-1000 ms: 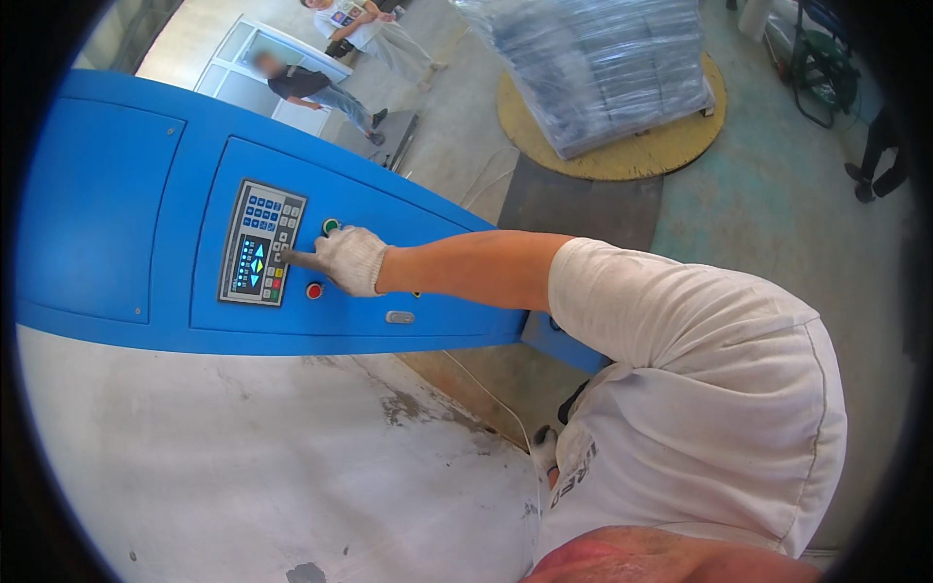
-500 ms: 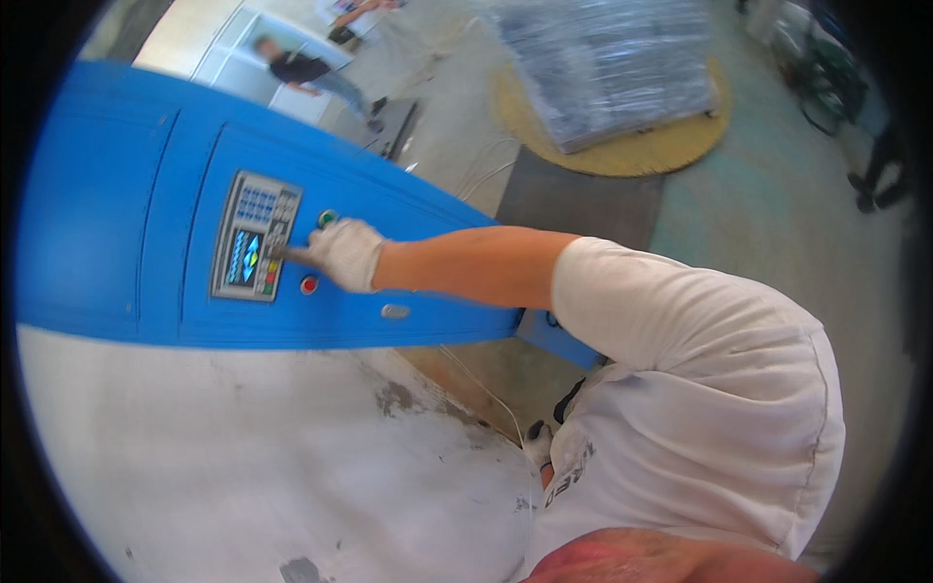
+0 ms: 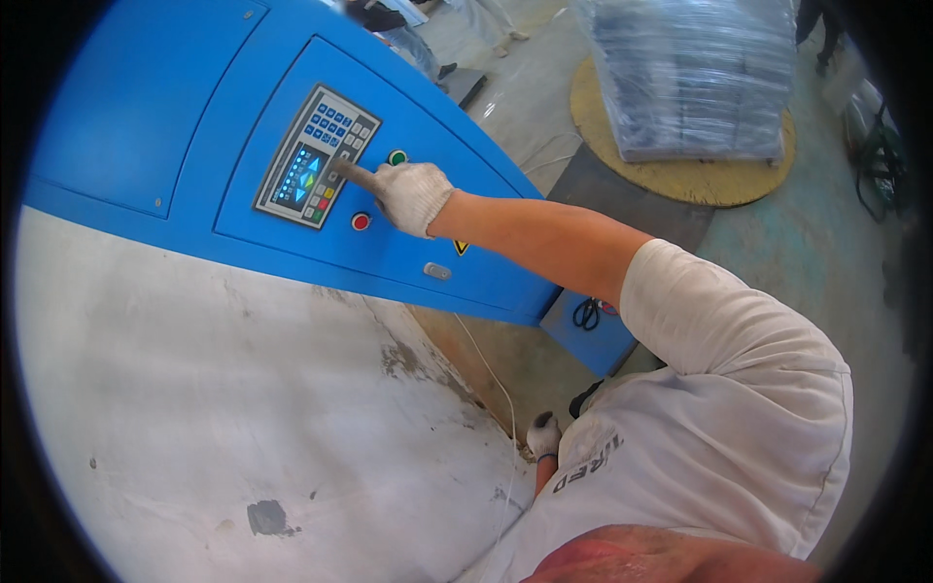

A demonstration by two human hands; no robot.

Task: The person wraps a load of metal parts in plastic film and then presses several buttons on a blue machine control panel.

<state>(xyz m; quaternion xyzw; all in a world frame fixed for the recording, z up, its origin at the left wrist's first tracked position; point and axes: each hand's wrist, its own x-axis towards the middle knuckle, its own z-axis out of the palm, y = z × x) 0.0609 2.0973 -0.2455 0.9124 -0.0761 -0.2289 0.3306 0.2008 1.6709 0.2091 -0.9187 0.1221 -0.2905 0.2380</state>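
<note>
My right hand [image 3: 412,197], in a white knit glove with grey fingertips, reaches out to a control panel [image 3: 318,155] on a blue machine cabinet [image 3: 209,199]. Its index finger is stretched out, with the tip at the panel's keys beside the lit screen [image 3: 299,177]; contact is hard to tell. Nothing is held in it. A green button [image 3: 397,156] lies just beyond the hand, a red button [image 3: 361,222] just below it. Low by my body hangs my left hand [image 3: 543,437], also gloved, close to a pale wall; its fingers are small and partly hidden.
A plastic-wrapped stack [image 3: 695,87] stands on a round yellow platform [image 3: 632,170] at the far right. A blue box [image 3: 590,335] with black loops on it sits by the cabinet's end. A white cable [image 3: 491,369] runs beside the pale wall [image 3: 243,389]. People stand in the background.
The view has shifted, so the panel and cabinet appear farther right and higher. My right index finger stays at the panel's keys, and my left hand still hangs low.
</note>
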